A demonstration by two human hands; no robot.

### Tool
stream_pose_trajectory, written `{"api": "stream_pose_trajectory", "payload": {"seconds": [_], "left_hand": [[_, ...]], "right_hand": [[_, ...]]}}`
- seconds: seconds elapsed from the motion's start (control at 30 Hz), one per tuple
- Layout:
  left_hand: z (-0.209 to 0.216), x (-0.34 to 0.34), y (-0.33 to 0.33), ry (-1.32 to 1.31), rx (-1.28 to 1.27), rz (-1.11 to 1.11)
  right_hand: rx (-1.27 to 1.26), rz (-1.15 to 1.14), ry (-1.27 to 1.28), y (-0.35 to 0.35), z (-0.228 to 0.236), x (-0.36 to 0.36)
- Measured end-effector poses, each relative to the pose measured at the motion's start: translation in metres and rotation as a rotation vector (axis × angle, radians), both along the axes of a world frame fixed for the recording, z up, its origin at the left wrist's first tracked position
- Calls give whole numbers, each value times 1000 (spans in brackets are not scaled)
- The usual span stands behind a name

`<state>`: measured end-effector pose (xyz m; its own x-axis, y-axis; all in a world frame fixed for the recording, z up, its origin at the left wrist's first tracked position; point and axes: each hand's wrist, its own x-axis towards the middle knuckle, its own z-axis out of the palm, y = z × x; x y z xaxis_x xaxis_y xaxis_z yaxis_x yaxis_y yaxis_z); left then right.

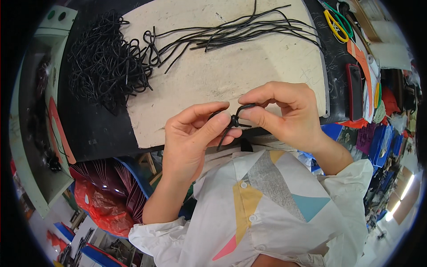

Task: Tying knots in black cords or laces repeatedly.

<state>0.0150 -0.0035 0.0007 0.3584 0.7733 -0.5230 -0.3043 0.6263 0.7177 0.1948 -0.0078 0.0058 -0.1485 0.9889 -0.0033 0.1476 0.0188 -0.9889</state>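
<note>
By the pale mat [204,82], our left hand [190,133] and right hand [292,113] clamp their grips on a knotted black cord [234,120].

Knotted black cord [234,120] partly hidden by left hand [189,129], loose cord [255,10] cut off at far edge, clutter [372,213] at right, perhaps tools, too small to tell

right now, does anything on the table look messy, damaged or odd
Yes: the black cord heap at left is a loose tangle, unlike the straighter black cords beside it, and the beige sheet has dark marks. The knotted black cord between the fingers shows no obvious damage.
</note>
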Motion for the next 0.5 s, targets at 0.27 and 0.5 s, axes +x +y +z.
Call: {"api": "stream_pose_trajectory", "payload": {"seconds": [0.27, 0.5], "left_hand": [[-3, 4, -3, 18, 46, 71], [-4, 4, -7, 129, 178, 57]], "right_hand": [[34, -10, -65, -2, 0, -1], [345, 228, -411, 8, -1, 7]]}}
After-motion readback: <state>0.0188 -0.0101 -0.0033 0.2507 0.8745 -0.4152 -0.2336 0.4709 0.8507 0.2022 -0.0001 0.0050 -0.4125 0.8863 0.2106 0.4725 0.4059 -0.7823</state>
